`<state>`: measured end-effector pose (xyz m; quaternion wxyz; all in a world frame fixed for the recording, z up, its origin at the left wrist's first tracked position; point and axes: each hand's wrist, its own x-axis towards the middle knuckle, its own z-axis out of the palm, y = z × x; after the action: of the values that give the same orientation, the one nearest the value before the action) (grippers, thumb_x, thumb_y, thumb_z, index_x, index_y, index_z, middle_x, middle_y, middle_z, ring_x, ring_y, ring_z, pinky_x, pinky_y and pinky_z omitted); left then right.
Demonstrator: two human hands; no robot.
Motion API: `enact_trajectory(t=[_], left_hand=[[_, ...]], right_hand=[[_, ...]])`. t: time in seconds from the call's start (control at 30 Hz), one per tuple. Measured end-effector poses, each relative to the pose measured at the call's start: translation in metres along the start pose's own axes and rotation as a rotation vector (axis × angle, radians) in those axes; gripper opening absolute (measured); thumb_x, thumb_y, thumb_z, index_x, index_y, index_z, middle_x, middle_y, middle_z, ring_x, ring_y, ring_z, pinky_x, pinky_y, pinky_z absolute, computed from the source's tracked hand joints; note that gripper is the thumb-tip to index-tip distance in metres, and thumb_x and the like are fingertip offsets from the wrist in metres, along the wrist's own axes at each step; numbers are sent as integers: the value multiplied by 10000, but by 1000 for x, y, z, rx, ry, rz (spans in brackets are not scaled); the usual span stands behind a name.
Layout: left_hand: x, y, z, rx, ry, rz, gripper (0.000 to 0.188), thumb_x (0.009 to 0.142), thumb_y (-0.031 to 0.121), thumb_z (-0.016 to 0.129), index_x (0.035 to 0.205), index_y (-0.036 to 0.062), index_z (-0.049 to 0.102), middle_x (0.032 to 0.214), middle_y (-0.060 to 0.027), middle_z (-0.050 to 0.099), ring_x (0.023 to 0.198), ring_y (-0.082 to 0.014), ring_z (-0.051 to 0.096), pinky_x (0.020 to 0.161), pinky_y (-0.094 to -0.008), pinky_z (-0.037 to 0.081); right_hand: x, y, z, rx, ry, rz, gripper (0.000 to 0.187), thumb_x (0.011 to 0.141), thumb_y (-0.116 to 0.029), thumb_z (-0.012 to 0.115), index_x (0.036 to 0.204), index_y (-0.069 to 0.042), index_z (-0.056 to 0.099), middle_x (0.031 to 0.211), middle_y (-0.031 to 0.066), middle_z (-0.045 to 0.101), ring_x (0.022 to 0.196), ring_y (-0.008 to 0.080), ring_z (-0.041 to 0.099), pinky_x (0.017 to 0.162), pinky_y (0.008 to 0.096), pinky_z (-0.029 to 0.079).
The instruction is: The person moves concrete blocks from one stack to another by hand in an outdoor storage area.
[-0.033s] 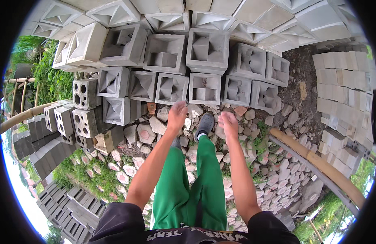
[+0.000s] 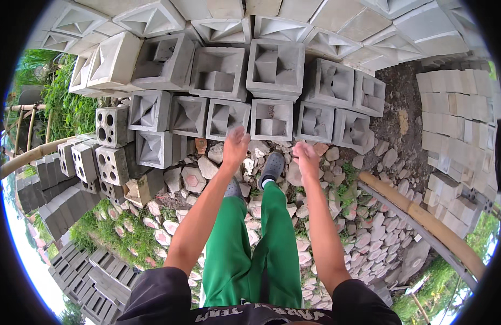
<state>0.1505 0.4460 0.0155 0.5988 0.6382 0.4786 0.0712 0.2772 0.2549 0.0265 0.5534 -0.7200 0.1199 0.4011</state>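
Observation:
My left hand (image 2: 236, 147) reaches forward in the air, its stretched fingers slightly blurred and holding nothing. Beyond its fingertips stands a grey concrete vent block (image 2: 220, 121) with slanted inner faces. To the right, my right hand (image 2: 306, 158) is held out over the stones, fingers loosely bent and nothing in them. The closest block to it is another vent block (image 2: 316, 120) in the lower row. Between the hands sits a square vent block (image 2: 272, 129). Behind it, a larger vent block (image 2: 276, 67) belongs to the upper row. Neither hand appears to touch a block.
Pale broken pavers (image 2: 194, 179) cover the ground around my shoe (image 2: 272, 167). Stacked blocks with round holes (image 2: 112, 125) stand at left. A bamboo pole (image 2: 418, 214) crosses the right side, near piled pale blocks (image 2: 459, 114). Grass (image 2: 71, 114) grows at far left.
Both hands have risen slightly forward toward the vent blocks. The blocks themselves have not moved.

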Motion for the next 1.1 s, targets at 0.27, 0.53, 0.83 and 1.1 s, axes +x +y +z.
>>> enact_trajectory(t=[0.27, 0.53, 0.83, 1.1], left_hand=[[178, 40, 51, 362, 171, -92, 681, 795, 345, 652, 1286, -72, 429, 1246, -248, 527, 1184, -326, 511, 991, -356, 395], [233, 56, 54, 547, 111, -196, 445, 697, 267, 627, 1028, -29, 598, 1009, -225, 645, 998, -364, 607, 865, -405, 479], [232, 51, 60, 543, 69, -189, 383, 703, 210, 644, 1000, -29, 604, 1050, -236, 628, 1042, -354, 592, 876, -403, 481], [145, 9, 58, 558, 51, -211, 325, 715, 186, 618, 963, -25, 609, 1002, -263, 627, 1000, -399, 592, 871, -429, 480]], right_hand=[[167, -75, 53, -421, 236, -305, 729, 805, -410, 643, 1312, 47, 386, 1292, 271, 474, 1219, 354, 462, 1019, 395, 357], [237, -109, 76, -653, 214, -269, 658, 757, -368, 670, 1258, 4, 463, 1086, 232, 622, 1065, 384, 572, 926, 436, 443], [256, -97, 70, -524, 228, -235, 516, 774, -304, 660, 1223, -80, 543, 1120, 164, 631, 1079, 353, 575, 917, 409, 443], [186, -61, 33, -581, 100, -168, 465, 797, -227, 644, 1222, -69, 536, 1116, 188, 627, 1073, 354, 578, 904, 406, 442]])
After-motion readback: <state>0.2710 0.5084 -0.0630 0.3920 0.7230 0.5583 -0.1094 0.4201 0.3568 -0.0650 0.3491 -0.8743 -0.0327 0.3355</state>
